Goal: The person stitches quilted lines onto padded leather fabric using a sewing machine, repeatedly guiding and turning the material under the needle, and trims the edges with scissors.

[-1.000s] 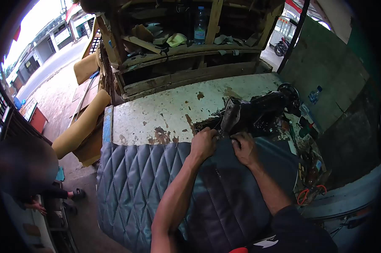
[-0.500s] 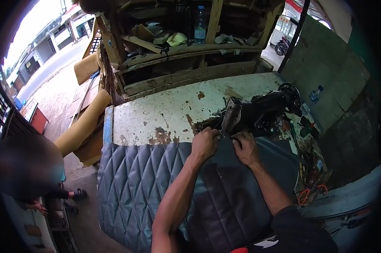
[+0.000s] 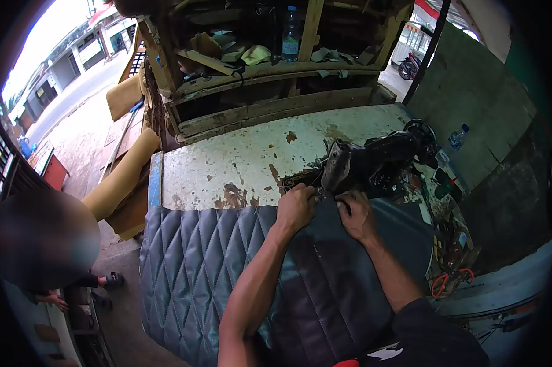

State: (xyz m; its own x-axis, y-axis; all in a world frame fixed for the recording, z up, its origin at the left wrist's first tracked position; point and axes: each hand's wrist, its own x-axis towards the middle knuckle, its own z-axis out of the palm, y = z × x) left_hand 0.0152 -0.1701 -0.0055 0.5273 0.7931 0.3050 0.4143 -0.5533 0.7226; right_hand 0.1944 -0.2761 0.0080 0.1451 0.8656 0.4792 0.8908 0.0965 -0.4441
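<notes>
1. Head view: the sheet of dark quilted material (image 3: 190, 263) lies over the near side of the worn white counter (image 3: 215, 159), its far edge running up to the head of the black sewing machine (image 3: 374, 165)
2. The left hand (image 3: 296, 207) rests on that far edge just left of the machine's head, fingers bent and close together; whether it pinches the material cannot be told
3. The right hand (image 3: 356, 214) lies on the material just right of the machine's head, fingers curled and barely spread; its grip underneath is hidden
4. Diamond stitching covers the left part of the sheet, while straight seams cross the darker panel between the forearms
5. On the wooden shelf (image 3: 257, 76) stands a clear bottle (image 3: 290, 46) with a blue cap and a label, its print too small to read
6. A white emblem (image 3: 386, 353) marks the person's dark clothing
7. At the left, a co-worker's hand (image 3: 57, 301) hangs near a dark sandal (image 3: 113, 281)
</notes>
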